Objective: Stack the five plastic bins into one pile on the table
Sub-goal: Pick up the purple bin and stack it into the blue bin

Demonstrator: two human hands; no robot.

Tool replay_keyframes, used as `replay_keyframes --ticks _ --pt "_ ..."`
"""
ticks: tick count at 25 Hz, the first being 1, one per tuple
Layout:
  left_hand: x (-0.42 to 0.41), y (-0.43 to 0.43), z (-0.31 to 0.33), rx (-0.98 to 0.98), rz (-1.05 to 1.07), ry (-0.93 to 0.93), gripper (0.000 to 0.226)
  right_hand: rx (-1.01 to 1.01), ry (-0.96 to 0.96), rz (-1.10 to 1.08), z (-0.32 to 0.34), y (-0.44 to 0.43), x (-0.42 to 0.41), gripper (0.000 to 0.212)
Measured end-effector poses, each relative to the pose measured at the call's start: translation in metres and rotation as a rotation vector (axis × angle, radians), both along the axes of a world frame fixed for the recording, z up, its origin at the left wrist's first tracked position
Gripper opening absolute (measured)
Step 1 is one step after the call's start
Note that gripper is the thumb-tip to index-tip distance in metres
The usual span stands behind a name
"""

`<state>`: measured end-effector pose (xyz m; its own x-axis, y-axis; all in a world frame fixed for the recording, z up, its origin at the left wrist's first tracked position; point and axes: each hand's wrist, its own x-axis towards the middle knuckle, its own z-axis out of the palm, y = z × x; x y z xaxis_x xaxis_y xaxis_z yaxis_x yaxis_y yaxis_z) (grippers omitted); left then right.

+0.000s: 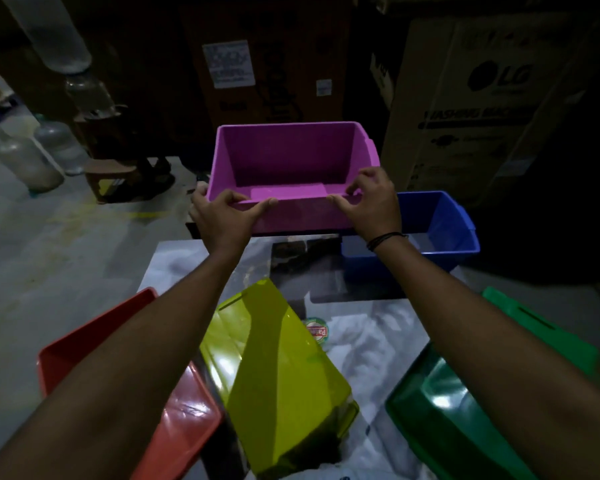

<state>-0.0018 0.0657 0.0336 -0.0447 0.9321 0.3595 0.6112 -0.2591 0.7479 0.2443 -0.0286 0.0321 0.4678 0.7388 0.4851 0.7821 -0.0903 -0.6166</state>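
Note:
A purple bin (288, 161) stands open side up at the far edge of the table. My left hand (222, 216) grips its near rim on the left, and my right hand (374, 202) grips the same rim on the right. A blue bin (444, 230) sits upright just right of it. Nearer to me, a yellow bin (278, 375) lies tipped over in the middle. A red bin (174, 420) lies at the near left under my left forearm. A green bin (440, 410) lies at the near right, partly hidden by my right forearm.
The table (371, 344) is covered with white plastic sheeting. Large cardboard boxes (465, 109) stand close behind it. Clear water jugs (35, 157) stand on the concrete floor (49, 258) at the left.

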Motion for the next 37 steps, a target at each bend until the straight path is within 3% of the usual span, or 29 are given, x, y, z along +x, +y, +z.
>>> replay_keyframes --ticks 8,14,29,37 --pt "0.110 -0.047 -0.007 -0.015 -0.230 0.032 0.045 -0.017 -0.080 -0.127 0.003 -0.080 0.113 0.038" --pt "0.160 -0.074 -0.014 -0.054 -0.391 0.039 0.034 -0.075 -0.031 -0.175 -0.014 -0.123 0.170 0.038" --pt "0.185 -0.079 -0.037 -0.046 -0.481 0.151 0.020 -0.227 0.069 -0.121 -0.045 -0.139 0.217 0.031" --pt "0.189 -0.077 -0.073 -0.181 -0.469 0.150 0.022 -0.337 0.051 -0.128 -0.051 -0.131 0.228 0.030"
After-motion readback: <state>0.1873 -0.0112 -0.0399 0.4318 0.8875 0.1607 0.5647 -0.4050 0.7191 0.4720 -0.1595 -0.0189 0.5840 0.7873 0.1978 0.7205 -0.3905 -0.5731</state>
